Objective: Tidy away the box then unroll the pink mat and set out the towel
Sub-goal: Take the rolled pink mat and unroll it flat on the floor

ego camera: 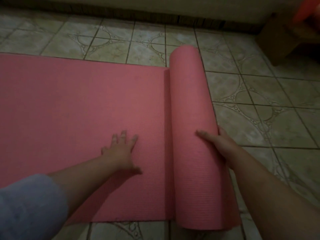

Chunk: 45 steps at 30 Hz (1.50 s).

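Pink mat (86, 110) half unrolled on tiled floor (259, 101), left hand (119, 151) flat on it, fingers spread, right hand (216, 142) cupping the roll.

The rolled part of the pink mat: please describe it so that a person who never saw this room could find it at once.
On the patterned tiled floor lies a pink ribbed foam mat, its flat part spread under the left hand. At the flat part's right edge stands up the still-rolled part of the mat, a thick pink cylinder with the right hand on it. It alone is round and raised.
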Each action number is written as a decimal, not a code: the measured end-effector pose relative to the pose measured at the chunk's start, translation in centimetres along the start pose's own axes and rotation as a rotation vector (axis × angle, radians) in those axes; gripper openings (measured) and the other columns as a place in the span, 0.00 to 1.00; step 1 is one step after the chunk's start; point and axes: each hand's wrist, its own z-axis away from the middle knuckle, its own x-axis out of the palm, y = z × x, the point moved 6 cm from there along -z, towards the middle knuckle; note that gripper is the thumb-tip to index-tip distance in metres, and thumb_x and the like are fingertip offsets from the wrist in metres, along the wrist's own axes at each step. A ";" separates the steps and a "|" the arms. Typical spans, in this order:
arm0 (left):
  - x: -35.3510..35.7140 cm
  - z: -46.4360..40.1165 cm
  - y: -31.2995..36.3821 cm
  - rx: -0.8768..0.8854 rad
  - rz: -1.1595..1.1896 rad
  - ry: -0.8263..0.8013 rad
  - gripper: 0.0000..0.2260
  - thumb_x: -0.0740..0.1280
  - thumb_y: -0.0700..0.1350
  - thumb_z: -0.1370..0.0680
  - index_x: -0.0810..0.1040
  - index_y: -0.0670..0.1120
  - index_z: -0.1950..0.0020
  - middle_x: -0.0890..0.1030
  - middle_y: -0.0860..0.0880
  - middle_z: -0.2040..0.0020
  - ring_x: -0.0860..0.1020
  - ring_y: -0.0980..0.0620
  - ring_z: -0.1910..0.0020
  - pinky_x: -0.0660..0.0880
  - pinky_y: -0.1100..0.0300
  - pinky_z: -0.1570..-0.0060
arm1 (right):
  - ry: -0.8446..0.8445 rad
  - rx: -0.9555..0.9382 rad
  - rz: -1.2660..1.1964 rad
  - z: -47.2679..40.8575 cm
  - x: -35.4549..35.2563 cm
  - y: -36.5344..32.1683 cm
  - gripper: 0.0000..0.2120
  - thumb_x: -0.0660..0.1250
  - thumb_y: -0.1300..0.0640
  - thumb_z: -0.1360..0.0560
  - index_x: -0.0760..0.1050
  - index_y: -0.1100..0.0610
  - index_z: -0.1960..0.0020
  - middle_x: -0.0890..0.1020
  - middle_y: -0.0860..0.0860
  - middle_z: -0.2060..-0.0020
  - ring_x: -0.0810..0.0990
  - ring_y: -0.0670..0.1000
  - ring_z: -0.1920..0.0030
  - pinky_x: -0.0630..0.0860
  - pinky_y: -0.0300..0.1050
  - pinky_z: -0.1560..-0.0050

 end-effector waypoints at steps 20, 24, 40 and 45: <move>-0.7 0.6 -5.5 -0.072 -0.004 0.009 0.60 0.74 0.68 0.43 0.37 0.60 0.25 0.32 0.48 0.23 0.39 0.40 0.24 0.58 0.35 0.31 | 0.020 0.007 -0.032 0.1 3.4 0.9 0.50 0.82 0.46 0.47 0.64 0.50 0.30 0.79 0.48 0.44 0.81 0.49 0.48 0.78 0.47 0.49; -0.8 0.6 -5.3 -0.080 -0.014 0.021 0.60 0.74 0.68 0.43 0.36 0.61 0.25 0.32 0.48 0.23 0.39 0.40 0.24 0.59 0.35 0.31 | 0.006 0.089 -0.068 0.3 1.7 1.4 0.56 0.82 0.46 0.48 0.60 0.54 0.26 0.78 0.51 0.39 0.81 0.51 0.47 0.77 0.47 0.47; -0.7 -0.1 2.3 -0.009 0.050 -0.034 0.59 0.72 0.69 0.41 0.39 0.53 0.23 0.35 0.43 0.23 0.40 0.37 0.24 0.55 0.36 0.29 | 0.003 0.168 0.026 1.2 -5.2 0.4 0.36 0.72 0.38 0.44 0.77 0.53 0.40 0.85 0.48 0.52 0.81 0.50 0.51 0.75 0.46 0.52; -0.1 0.1 2.3 -0.027 -0.019 -0.044 0.62 0.74 0.67 0.41 0.34 0.53 0.25 0.30 0.44 0.24 0.38 0.37 0.25 0.55 0.35 0.30 | 0.035 0.107 0.119 0.4 -4.2 0.8 0.51 0.81 0.45 0.51 0.68 0.57 0.32 0.80 0.54 0.43 0.82 0.54 0.48 0.79 0.51 0.47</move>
